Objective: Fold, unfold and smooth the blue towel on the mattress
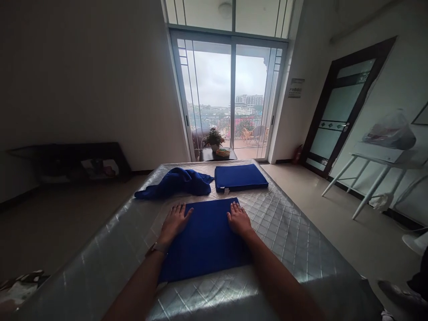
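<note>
A blue towel (pixel 205 238) lies flat and folded on a bare quilted mattress (pixel 287 240). My left hand (pixel 174 221) rests flat at the towel's far left corner, fingers spread, partly on the mattress. My right hand (pixel 238 218) lies flat on its far right corner, fingers stretched out. Neither hand grips anything. Beyond them, a crumpled blue towel (pixel 177 183) lies at the left and a neatly folded stack of blue towels (pixel 239 177) at the right.
Past the mattress stands a small dark table (pixel 205 155) with a potted plant (pixel 214 138) before glass balcony doors (pixel 230 93). A white table (pixel 374 171) with a plastic bag (pixel 391 131) stands at the right wall near a dark-framed door (pixel 341 107).
</note>
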{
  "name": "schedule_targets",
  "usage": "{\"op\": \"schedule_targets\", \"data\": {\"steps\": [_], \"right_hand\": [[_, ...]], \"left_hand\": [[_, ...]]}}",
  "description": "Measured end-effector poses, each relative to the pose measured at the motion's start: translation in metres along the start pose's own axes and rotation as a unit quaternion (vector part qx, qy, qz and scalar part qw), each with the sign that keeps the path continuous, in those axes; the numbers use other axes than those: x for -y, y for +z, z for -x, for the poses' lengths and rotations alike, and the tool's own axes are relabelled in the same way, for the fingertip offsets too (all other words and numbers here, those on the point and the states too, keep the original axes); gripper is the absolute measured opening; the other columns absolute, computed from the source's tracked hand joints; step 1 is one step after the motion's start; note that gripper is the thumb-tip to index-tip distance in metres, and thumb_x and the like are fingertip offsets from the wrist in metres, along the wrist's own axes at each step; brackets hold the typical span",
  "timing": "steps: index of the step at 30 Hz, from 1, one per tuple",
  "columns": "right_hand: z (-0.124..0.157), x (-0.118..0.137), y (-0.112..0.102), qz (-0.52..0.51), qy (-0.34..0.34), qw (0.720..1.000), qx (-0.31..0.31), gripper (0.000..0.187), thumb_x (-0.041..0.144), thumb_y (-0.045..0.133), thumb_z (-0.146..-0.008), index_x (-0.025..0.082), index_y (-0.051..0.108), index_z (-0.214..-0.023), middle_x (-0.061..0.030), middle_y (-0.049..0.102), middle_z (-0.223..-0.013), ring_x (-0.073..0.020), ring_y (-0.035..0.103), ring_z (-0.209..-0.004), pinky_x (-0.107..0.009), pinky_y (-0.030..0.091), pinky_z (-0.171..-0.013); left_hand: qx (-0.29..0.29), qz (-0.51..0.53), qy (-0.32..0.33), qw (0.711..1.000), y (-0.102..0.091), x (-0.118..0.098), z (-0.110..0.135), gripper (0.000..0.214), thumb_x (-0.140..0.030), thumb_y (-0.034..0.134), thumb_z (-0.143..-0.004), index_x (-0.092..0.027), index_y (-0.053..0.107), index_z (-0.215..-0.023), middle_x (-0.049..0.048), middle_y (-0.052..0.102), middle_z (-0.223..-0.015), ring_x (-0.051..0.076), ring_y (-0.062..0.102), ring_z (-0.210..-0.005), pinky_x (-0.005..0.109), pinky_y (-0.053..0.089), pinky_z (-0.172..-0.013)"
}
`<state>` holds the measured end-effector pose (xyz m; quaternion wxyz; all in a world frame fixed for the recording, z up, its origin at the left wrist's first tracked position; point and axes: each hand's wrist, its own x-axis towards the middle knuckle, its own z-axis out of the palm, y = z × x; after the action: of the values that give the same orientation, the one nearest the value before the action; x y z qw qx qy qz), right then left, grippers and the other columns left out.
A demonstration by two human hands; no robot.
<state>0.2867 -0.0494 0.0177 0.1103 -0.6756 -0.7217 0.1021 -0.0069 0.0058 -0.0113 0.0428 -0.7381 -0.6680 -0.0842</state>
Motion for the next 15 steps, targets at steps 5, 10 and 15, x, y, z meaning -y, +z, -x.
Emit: {"op": "schedule_targets", "data": {"steps": [5, 10, 15], "right_hand": [[0.002, -0.002, 0.002, -0.009, -0.01, 1.0, -0.011, 0.065, 0.036, 0.023, -0.103, 0.002, 0.026, -0.159, -0.0125, 0.02, -0.167, -0.0218, 0.015, -0.156, -0.037, 0.01, -0.125], [0.001, -0.001, 0.004, -0.006, -0.004, 1.0, -0.01, 0.064, 0.035, 0.023, -0.104, 0.003, 0.025, -0.159, -0.0125, 0.019, -0.167, -0.0218, 0.013, -0.156, -0.038, 0.01, -0.125], [0.004, -0.006, 0.001, 0.026, -0.036, 0.999, 0.007, 0.065, 0.032, 0.031, -0.102, 0.005, 0.022, -0.16, -0.0125, 0.015, -0.168, -0.0221, 0.012, -0.156, -0.037, 0.01, -0.125]], "left_hand": [[-0.123, -0.043, 0.015, 0.991, -0.013, -0.007, 0.006, 0.081, -0.058, 0.021, -0.101, 0.003, 0.036, -0.153, 0.0256, 0.038, -0.159, 0.033, 0.028, -0.152, 0.051, 0.024, -0.124], [-0.13, -0.004, 0.124, 0.984, -0.021, -0.064, 0.009, 0.064, -0.046, 0.023, -0.105, -0.005, 0.05, -0.146, 0.021, 0.048, -0.154, 0.03, 0.035, -0.15, 0.049, 0.03, -0.122], [-0.045, 0.094, 0.243, 0.964, -0.005, -0.168, 0.012, 0.058, -0.043, 0.023, -0.107, -0.011, 0.045, -0.15, 0.0172, 0.045, -0.157, 0.025, 0.035, -0.15, 0.047, 0.034, -0.121]]}}
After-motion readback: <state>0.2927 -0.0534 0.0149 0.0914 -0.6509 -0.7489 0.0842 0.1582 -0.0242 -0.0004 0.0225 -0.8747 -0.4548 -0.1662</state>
